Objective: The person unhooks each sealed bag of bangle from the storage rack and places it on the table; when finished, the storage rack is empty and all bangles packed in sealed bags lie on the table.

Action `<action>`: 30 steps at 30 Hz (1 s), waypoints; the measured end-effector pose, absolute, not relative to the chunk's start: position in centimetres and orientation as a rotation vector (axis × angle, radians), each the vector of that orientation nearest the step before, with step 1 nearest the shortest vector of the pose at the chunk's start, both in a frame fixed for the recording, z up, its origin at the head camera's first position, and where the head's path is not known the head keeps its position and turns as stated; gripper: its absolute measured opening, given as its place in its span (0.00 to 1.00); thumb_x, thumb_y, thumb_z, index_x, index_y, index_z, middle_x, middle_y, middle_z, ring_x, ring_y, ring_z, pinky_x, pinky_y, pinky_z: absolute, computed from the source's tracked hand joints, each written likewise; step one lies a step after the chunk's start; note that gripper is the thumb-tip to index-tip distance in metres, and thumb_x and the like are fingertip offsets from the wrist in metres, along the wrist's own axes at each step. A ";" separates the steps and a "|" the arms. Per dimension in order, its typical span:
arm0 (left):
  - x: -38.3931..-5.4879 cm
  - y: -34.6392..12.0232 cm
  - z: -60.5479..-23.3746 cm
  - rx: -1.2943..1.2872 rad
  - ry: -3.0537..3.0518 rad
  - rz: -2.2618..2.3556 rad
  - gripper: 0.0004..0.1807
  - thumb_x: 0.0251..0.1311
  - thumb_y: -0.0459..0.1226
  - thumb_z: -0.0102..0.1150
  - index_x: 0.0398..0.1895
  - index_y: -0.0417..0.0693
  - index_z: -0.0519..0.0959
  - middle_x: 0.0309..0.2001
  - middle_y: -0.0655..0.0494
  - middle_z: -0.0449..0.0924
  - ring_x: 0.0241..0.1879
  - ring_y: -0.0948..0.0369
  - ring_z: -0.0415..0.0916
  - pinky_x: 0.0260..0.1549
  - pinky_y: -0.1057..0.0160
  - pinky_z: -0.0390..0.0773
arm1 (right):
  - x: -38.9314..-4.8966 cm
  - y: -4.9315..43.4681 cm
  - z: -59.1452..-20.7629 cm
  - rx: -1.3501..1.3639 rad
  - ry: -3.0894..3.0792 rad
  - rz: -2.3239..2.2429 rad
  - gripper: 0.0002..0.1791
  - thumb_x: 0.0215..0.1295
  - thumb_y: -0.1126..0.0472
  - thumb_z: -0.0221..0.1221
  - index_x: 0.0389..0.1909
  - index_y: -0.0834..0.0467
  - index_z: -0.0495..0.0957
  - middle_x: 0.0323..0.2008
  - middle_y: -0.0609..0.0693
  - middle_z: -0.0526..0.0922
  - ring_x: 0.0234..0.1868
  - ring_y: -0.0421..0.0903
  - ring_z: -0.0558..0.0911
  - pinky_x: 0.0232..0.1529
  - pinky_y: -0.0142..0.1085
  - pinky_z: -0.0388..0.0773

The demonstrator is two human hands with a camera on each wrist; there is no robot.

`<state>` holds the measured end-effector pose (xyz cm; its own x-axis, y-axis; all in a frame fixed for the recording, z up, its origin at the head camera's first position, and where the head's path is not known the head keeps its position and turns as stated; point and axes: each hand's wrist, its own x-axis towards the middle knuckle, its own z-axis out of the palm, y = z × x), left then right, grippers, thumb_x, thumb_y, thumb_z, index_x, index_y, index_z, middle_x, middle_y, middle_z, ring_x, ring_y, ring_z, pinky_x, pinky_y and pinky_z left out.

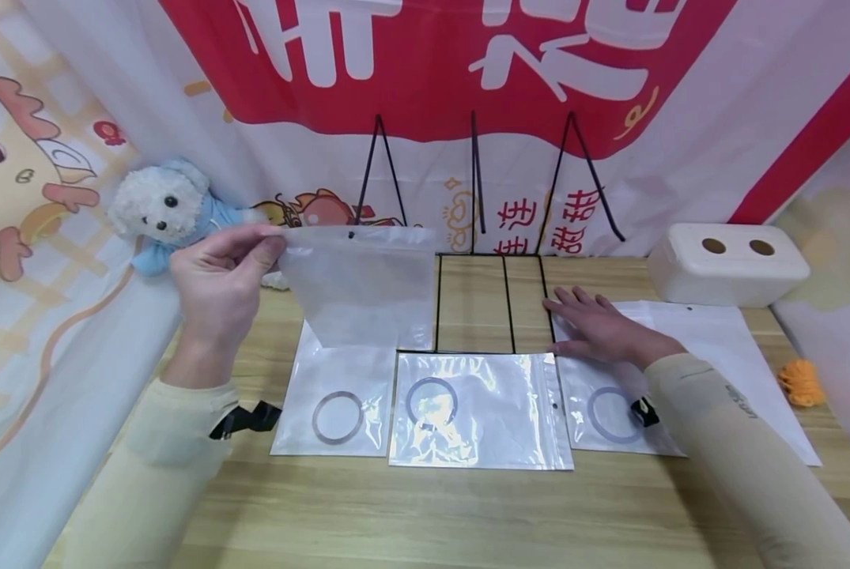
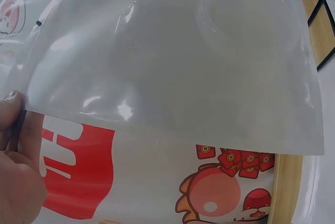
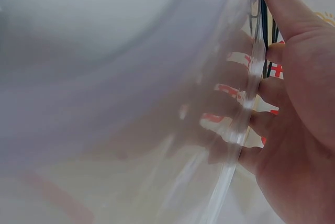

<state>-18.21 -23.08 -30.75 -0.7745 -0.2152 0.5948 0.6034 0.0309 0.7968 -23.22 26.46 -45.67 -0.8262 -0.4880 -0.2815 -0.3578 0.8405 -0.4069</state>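
My left hand (image 1: 221,276) pinches the upper left corner of a clear zip bag (image 1: 368,292) between thumb and fingers. This bag stands raised over the left side of a black wire rack (image 1: 437,308); a faint round shape (image 2: 203,14) shows through it in the left wrist view. Below it lies a zip bag (image 1: 292,431) with a brownish bangle (image 1: 315,419). My right hand (image 1: 606,328) rests with fingers spread on the top of the right bag (image 1: 577,435), fingertips at the rack's edge. That bag holds a lavender bangle (image 1: 591,413).
A middle bag (image 1: 503,442) with a bluish bangle (image 1: 410,401) lies in front of the rack. Another white bag (image 1: 723,348) lies at right, near an orange bundle (image 1: 800,383) and a white box (image 1: 731,276). Behind my left hand sits a plush dog (image 1: 161,205).
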 end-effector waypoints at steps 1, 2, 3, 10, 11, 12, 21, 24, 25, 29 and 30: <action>-18.1 -23.1 -30.8 -0.395 -1.725 -1.803 0.06 0.60 0.18 0.71 0.37 0.32 0.92 0.35 0.54 0.94 0.31 0.64 0.91 0.35 0.70 0.89 | -23.2 26.5 -45.7 -0.624 2.638 -0.482 0.50 0.76 0.38 0.63 0.88 0.54 0.52 0.88 0.65 0.41 0.87 0.72 0.36 0.83 0.71 0.31; -17.9 -23.2 -30.8 -0.396 -1.732 -1.784 0.07 0.60 0.18 0.71 0.37 0.33 0.92 0.35 0.54 0.94 0.31 0.65 0.91 0.35 0.70 0.89 | -23.3 26.5 -45.7 -0.617 2.636 -0.481 0.50 0.76 0.38 0.63 0.88 0.54 0.52 0.88 0.64 0.41 0.88 0.71 0.36 0.83 0.71 0.31; -17.7 -23.2 -30.8 -0.394 -1.737 -1.765 0.08 0.60 0.18 0.71 0.36 0.34 0.93 0.34 0.55 0.94 0.31 0.65 0.91 0.35 0.71 0.89 | -23.3 26.5 -45.8 -0.618 2.636 -0.482 0.50 0.76 0.38 0.63 0.88 0.54 0.52 0.88 0.65 0.41 0.88 0.71 0.36 0.83 0.71 0.31; -16.4 -24.9 -31.0 -0.409 -1.646 -1.778 0.02 0.59 0.19 0.73 0.35 0.24 0.89 0.32 0.53 0.94 0.30 0.65 0.91 0.34 0.72 0.88 | -23.3 26.5 -45.8 -0.648 2.642 -0.487 0.51 0.76 0.37 0.63 0.88 0.54 0.52 0.88 0.66 0.42 0.87 0.73 0.37 0.83 0.71 0.31; -16.2 -25.2 -31.1 -0.409 -1.627 -1.793 0.03 0.59 0.19 0.73 0.35 0.22 0.88 0.32 0.52 0.94 0.30 0.65 0.91 0.33 0.72 0.88 | -23.3 26.5 -45.8 -0.653 2.644 -0.485 0.51 0.76 0.37 0.62 0.88 0.54 0.52 0.88 0.66 0.41 0.87 0.73 0.37 0.83 0.71 0.31; -16.0 -25.6 -31.1 -0.413 -1.605 -1.809 0.04 0.58 0.18 0.72 0.35 0.20 0.88 0.31 0.51 0.94 0.29 0.64 0.91 0.33 0.72 0.88 | -23.3 26.5 -45.8 -0.655 2.644 -0.487 0.50 0.77 0.37 0.63 0.88 0.55 0.52 0.88 0.66 0.41 0.87 0.73 0.37 0.83 0.71 0.31; -13.9 -29.1 -31.2 -0.310 -1.510 -1.863 0.05 0.56 0.12 0.68 0.36 0.14 0.85 0.30 0.44 0.93 0.28 0.59 0.91 0.29 0.68 0.88 | -23.2 26.6 -45.9 -0.649 2.642 -0.483 0.51 0.77 0.38 0.63 0.88 0.55 0.52 0.88 0.66 0.41 0.87 0.73 0.36 0.83 0.71 0.30; -13.1 -30.6 -31.4 -0.276 -1.487 -1.876 0.05 0.55 0.12 0.67 0.36 0.13 0.85 0.29 0.43 0.92 0.27 0.59 0.91 0.28 0.68 0.88 | -23.3 26.5 -45.9 -0.655 2.641 -0.482 0.51 0.76 0.37 0.62 0.88 0.55 0.51 0.88 0.66 0.41 0.87 0.73 0.36 0.83 0.71 0.30; -12.8 -31.2 -31.5 -0.275 -1.492 -1.865 0.05 0.56 0.11 0.67 0.35 0.13 0.84 0.29 0.43 0.92 0.27 0.59 0.91 0.28 0.68 0.88 | -23.3 26.5 -46.0 -0.656 2.643 -0.479 0.51 0.76 0.37 0.62 0.88 0.55 0.51 0.88 0.66 0.41 0.87 0.73 0.37 0.83 0.71 0.31; -11.7 -33.2 -31.9 -0.347 -1.463 -1.879 0.05 0.56 0.07 0.59 0.35 0.10 0.83 0.29 0.41 0.92 0.28 0.57 0.92 0.30 0.67 0.89 | -23.4 26.6 -45.9 -0.660 2.649 -0.466 0.51 0.77 0.37 0.62 0.88 0.55 0.52 0.88 0.66 0.41 0.87 0.73 0.37 0.83 0.71 0.31; -11.4 -33.6 -31.9 -0.375 -1.448 -1.896 0.06 0.56 0.06 0.58 0.35 0.08 0.82 0.29 0.39 0.92 0.28 0.56 0.92 0.30 0.66 0.89 | -23.4 26.5 -45.9 -0.658 2.649 -0.463 0.51 0.76 0.37 0.62 0.88 0.55 0.52 0.88 0.66 0.41 0.87 0.73 0.37 0.83 0.71 0.32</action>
